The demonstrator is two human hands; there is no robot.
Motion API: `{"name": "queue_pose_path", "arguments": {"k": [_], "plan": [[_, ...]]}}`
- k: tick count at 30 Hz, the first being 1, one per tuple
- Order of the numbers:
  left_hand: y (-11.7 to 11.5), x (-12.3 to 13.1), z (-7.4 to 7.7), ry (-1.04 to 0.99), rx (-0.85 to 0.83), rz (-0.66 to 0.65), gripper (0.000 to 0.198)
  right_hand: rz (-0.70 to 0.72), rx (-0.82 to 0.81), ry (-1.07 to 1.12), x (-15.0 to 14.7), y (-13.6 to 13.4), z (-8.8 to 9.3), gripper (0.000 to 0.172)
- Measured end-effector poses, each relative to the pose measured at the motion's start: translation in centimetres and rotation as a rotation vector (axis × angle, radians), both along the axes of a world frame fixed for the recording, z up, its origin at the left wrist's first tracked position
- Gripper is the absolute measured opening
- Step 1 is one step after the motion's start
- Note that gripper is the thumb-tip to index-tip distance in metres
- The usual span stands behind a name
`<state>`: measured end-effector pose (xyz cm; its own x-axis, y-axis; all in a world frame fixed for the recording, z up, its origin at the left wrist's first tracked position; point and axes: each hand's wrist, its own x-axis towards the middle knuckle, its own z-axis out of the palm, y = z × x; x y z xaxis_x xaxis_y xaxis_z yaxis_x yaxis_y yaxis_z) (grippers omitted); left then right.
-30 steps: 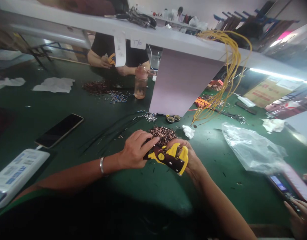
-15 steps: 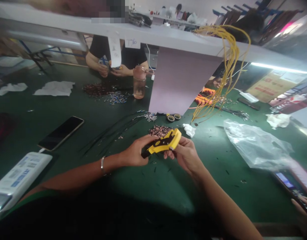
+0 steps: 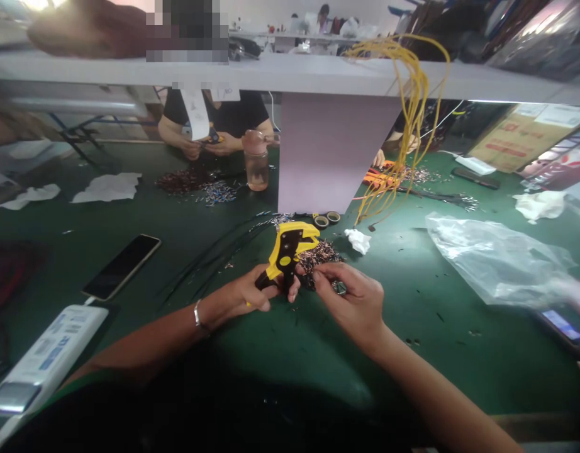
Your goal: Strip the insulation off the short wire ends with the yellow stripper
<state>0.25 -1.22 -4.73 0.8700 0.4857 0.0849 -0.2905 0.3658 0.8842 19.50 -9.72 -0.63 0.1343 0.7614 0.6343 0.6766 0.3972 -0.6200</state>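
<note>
My left hand point(image 3: 253, 290) is closed around the dark handles of a yellow and black wire stripper point(image 3: 285, 260), whose jaws tilt up and to the right. Close by on its right, my right hand point(image 3: 353, 299) has thumb and forefinger pinched together. Whatever lies between those fingertips is too small to make out. Just behind the fingers is a pile of short copper-tipped wire pieces point(image 3: 324, 253), partly covered by the tool and my right hand. Long black wires point(image 3: 209, 251) lie on the green table to the left of the stripper.
A phone point(image 3: 122, 267) and white power strip point(image 3: 49, 358) lie left. Behind the hands stand a panel point(image 3: 332, 151) and a bottle point(image 3: 256, 167); yellow wires point(image 3: 407, 113) hang from the shelf. A plastic bag point(image 3: 497, 261) is right. Co-workers' hands point(image 3: 224, 145) show across the table.
The wire stripper has swung from lying sideways to more upright, jaws raised. My right hand has come away from the tool's head and now pinches beside it. The view has shifted slightly.
</note>
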Motion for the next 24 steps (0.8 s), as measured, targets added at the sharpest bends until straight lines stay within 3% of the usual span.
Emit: {"name": "queue_pose_path", "arguments": {"k": [8,13,19,24], "plan": [[0.2,0.0,-1.2,-0.049,-0.186,-0.118,0.060,0.021,0.292,-0.234,-0.3,0.2,-0.5,0.013],[0.1,0.0,-1.0,-0.036,-0.194,-0.122,0.054,0.032,0.286,-0.293,-0.5,0.2,-0.4,0.012],[-0.5,0.1,0.0,0.029,-0.138,-0.025,0.047,0.051,0.274,-0.338,-0.4,0.3,-0.9,0.011],[-0.3,-0.1,-0.5,0.053,-0.113,-0.021,0.046,0.063,0.259,-0.336,-0.5,0.4,-1.4,0.010]]}}
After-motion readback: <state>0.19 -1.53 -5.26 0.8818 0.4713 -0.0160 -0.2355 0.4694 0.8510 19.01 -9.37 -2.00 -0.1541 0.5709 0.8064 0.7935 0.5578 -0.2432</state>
